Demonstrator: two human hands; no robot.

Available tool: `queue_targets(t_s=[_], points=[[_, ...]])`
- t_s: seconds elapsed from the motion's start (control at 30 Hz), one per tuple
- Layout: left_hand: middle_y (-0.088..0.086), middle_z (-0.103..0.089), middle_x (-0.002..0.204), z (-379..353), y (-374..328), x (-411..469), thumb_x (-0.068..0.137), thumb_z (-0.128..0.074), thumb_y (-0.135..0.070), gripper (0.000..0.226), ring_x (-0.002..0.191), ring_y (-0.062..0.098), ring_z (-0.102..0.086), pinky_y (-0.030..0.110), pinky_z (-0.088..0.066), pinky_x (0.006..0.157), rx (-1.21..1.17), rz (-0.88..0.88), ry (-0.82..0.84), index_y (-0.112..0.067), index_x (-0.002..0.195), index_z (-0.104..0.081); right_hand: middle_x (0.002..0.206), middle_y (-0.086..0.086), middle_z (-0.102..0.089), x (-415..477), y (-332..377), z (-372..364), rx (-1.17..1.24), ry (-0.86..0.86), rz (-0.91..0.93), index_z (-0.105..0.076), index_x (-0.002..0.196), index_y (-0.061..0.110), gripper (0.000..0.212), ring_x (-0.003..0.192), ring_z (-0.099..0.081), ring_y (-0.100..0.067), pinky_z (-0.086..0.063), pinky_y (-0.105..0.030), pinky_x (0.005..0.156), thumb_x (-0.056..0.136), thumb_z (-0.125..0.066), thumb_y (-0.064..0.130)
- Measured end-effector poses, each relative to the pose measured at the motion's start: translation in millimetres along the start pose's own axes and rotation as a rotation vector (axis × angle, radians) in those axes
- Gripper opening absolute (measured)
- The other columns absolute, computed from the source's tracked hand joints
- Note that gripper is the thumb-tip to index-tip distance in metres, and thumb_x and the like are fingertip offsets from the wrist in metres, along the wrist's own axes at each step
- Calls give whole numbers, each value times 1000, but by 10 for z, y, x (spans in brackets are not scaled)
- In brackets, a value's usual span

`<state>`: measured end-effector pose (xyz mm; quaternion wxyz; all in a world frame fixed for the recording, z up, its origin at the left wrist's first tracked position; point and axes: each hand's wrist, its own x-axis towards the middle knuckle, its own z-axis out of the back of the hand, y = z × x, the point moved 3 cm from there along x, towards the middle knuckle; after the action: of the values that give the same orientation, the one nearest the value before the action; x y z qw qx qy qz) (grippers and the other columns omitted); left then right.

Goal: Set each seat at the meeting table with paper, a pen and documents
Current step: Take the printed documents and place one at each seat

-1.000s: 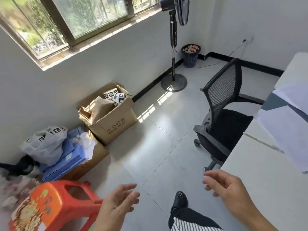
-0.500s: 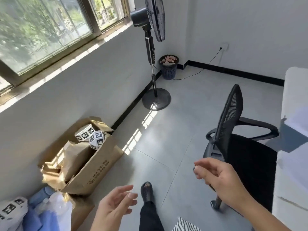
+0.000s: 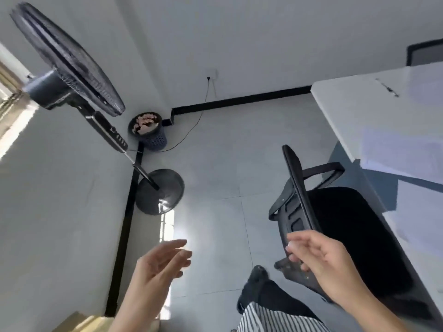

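White table [image 3: 347,104] at right, black chair [image 3: 347,224] standing at its edge, sheets of paper [image 3: 402,154] lying on the tabletop, left hand [image 3: 158,267] and right hand [image 3: 321,259] both empty with fingers loosely apart, pen [image 3: 387,87] lying towards the table's far end.

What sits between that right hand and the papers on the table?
The black office chair, seat and backrest, stands between the right hand and the papers; head view.
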<state>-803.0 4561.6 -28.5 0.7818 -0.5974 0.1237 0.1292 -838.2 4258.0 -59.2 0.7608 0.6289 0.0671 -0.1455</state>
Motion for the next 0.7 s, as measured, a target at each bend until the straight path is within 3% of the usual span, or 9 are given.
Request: queue_targets(t_s=[0.23, 0.4, 0.53, 0.7], points=[[6, -77, 89, -511, -645, 1523, 51, -70, -56, 63, 84, 22, -73, 34, -57, 72, 115, -38, 260, -17, 102, -69, 87, 2, -75, 1159, 118, 77, 60, -139, -82, -70, 99, 22, 15, 78, -72, -13, -55, -24, 63, 85, -68, 22], [5, -77, 90, -747, -1181, 2430, 43, -76, -69, 78, 83, 19, -73, 31, -57, 68, 203, -79, 402, -18, 102, -69, 87, 1, -74, 1901, 453, 192, 90, -203, -85, -71, 99, 22, 14, 78, -71, -12, -54, -18, 68, 85, -69, 23], [7, -77, 87, -1011, -1454, 3094, 48, -70, -54, 67, 80, 22, -73, 31, -58, 66, 224, -71, 474, -12, 100, -70, 87, 2, -74, 2244, 603, 429, 110, -341, -104, -70, 99, 24, 14, 79, -71, -12, -55, -20, 68, 85, -68, 22], [8, -77, 85, -1582, -1685, 3961, 50, -72, -48, 59, 81, 27, -72, 35, -54, 68, 332, -23, 704, -13, 98, -70, 86, 9, -74, 2551, 508, 691, 130, -608, -242, -69, 98, 25, 13, 79, -71, -8, -53, -15, 66, 86, -67, 22]])
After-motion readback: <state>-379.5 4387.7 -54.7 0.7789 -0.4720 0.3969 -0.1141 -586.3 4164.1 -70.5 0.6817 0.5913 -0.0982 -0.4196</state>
